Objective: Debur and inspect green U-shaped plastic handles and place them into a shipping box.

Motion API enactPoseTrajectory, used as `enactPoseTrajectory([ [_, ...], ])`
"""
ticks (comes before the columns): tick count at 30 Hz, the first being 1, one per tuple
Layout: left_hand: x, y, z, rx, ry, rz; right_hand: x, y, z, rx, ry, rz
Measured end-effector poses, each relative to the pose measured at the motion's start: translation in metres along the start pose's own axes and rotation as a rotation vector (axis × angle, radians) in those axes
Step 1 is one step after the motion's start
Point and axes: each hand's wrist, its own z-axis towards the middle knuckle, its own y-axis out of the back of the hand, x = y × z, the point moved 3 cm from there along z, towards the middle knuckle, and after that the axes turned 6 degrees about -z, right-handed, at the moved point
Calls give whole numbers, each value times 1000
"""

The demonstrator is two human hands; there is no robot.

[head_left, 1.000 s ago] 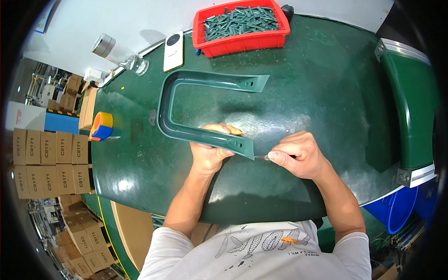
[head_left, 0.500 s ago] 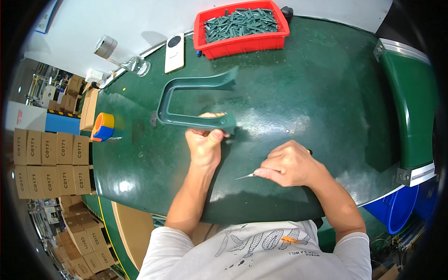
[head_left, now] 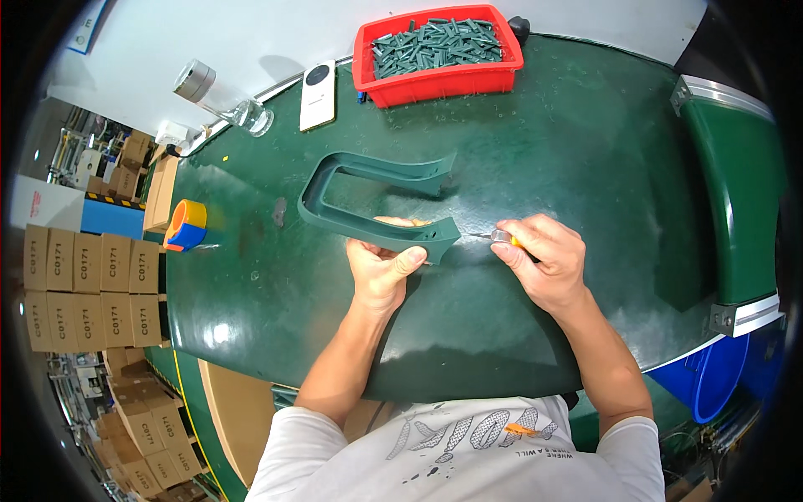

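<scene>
A dark green U-shaped plastic part (head_left: 314,197) is held above the table, its two arms pointing right. My left hand (head_left: 381,272) is closed round the near arm, with the thumb in front by the flared end. In my right hand (head_left: 548,259) is a small knife (head_left: 501,237) with a clear and yellow handle, pinched between thumb and fingers. Its thin blade points left at the flared end of the near arm. Whether the tip touches the plastic I cannot tell.
At the back stands a red bin (head_left: 452,86) of small green pieces. Left of it are a phone (head_left: 318,96) and a glass bottle (head_left: 238,110). Yellow and blue tape rolls (head_left: 186,226) sit at the left edge; a green panel (head_left: 740,192) is at the right.
My right hand has moved up and brought the knife to the near arm's end. The plastic part has shifted slightly right and down and tilted in my left hand.
</scene>
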Motion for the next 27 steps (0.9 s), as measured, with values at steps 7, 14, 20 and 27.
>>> enactPoseTrajectory([
  [7, 2, 3, -1, -7, 41, 50, 0, 0, 1, -2, 33, -2],
  [14, 0, 1, -2, -11, 54, 43, -2, 1, 0, 31, 36, -7],
  [20, 4, 2, -2, 25, 47, 47, 1, 1, 2, 34, 20, -17],
  [27, 6, -2, -3, 136, 73, 26, -14, 8, 4, -133, -181, -66],
])
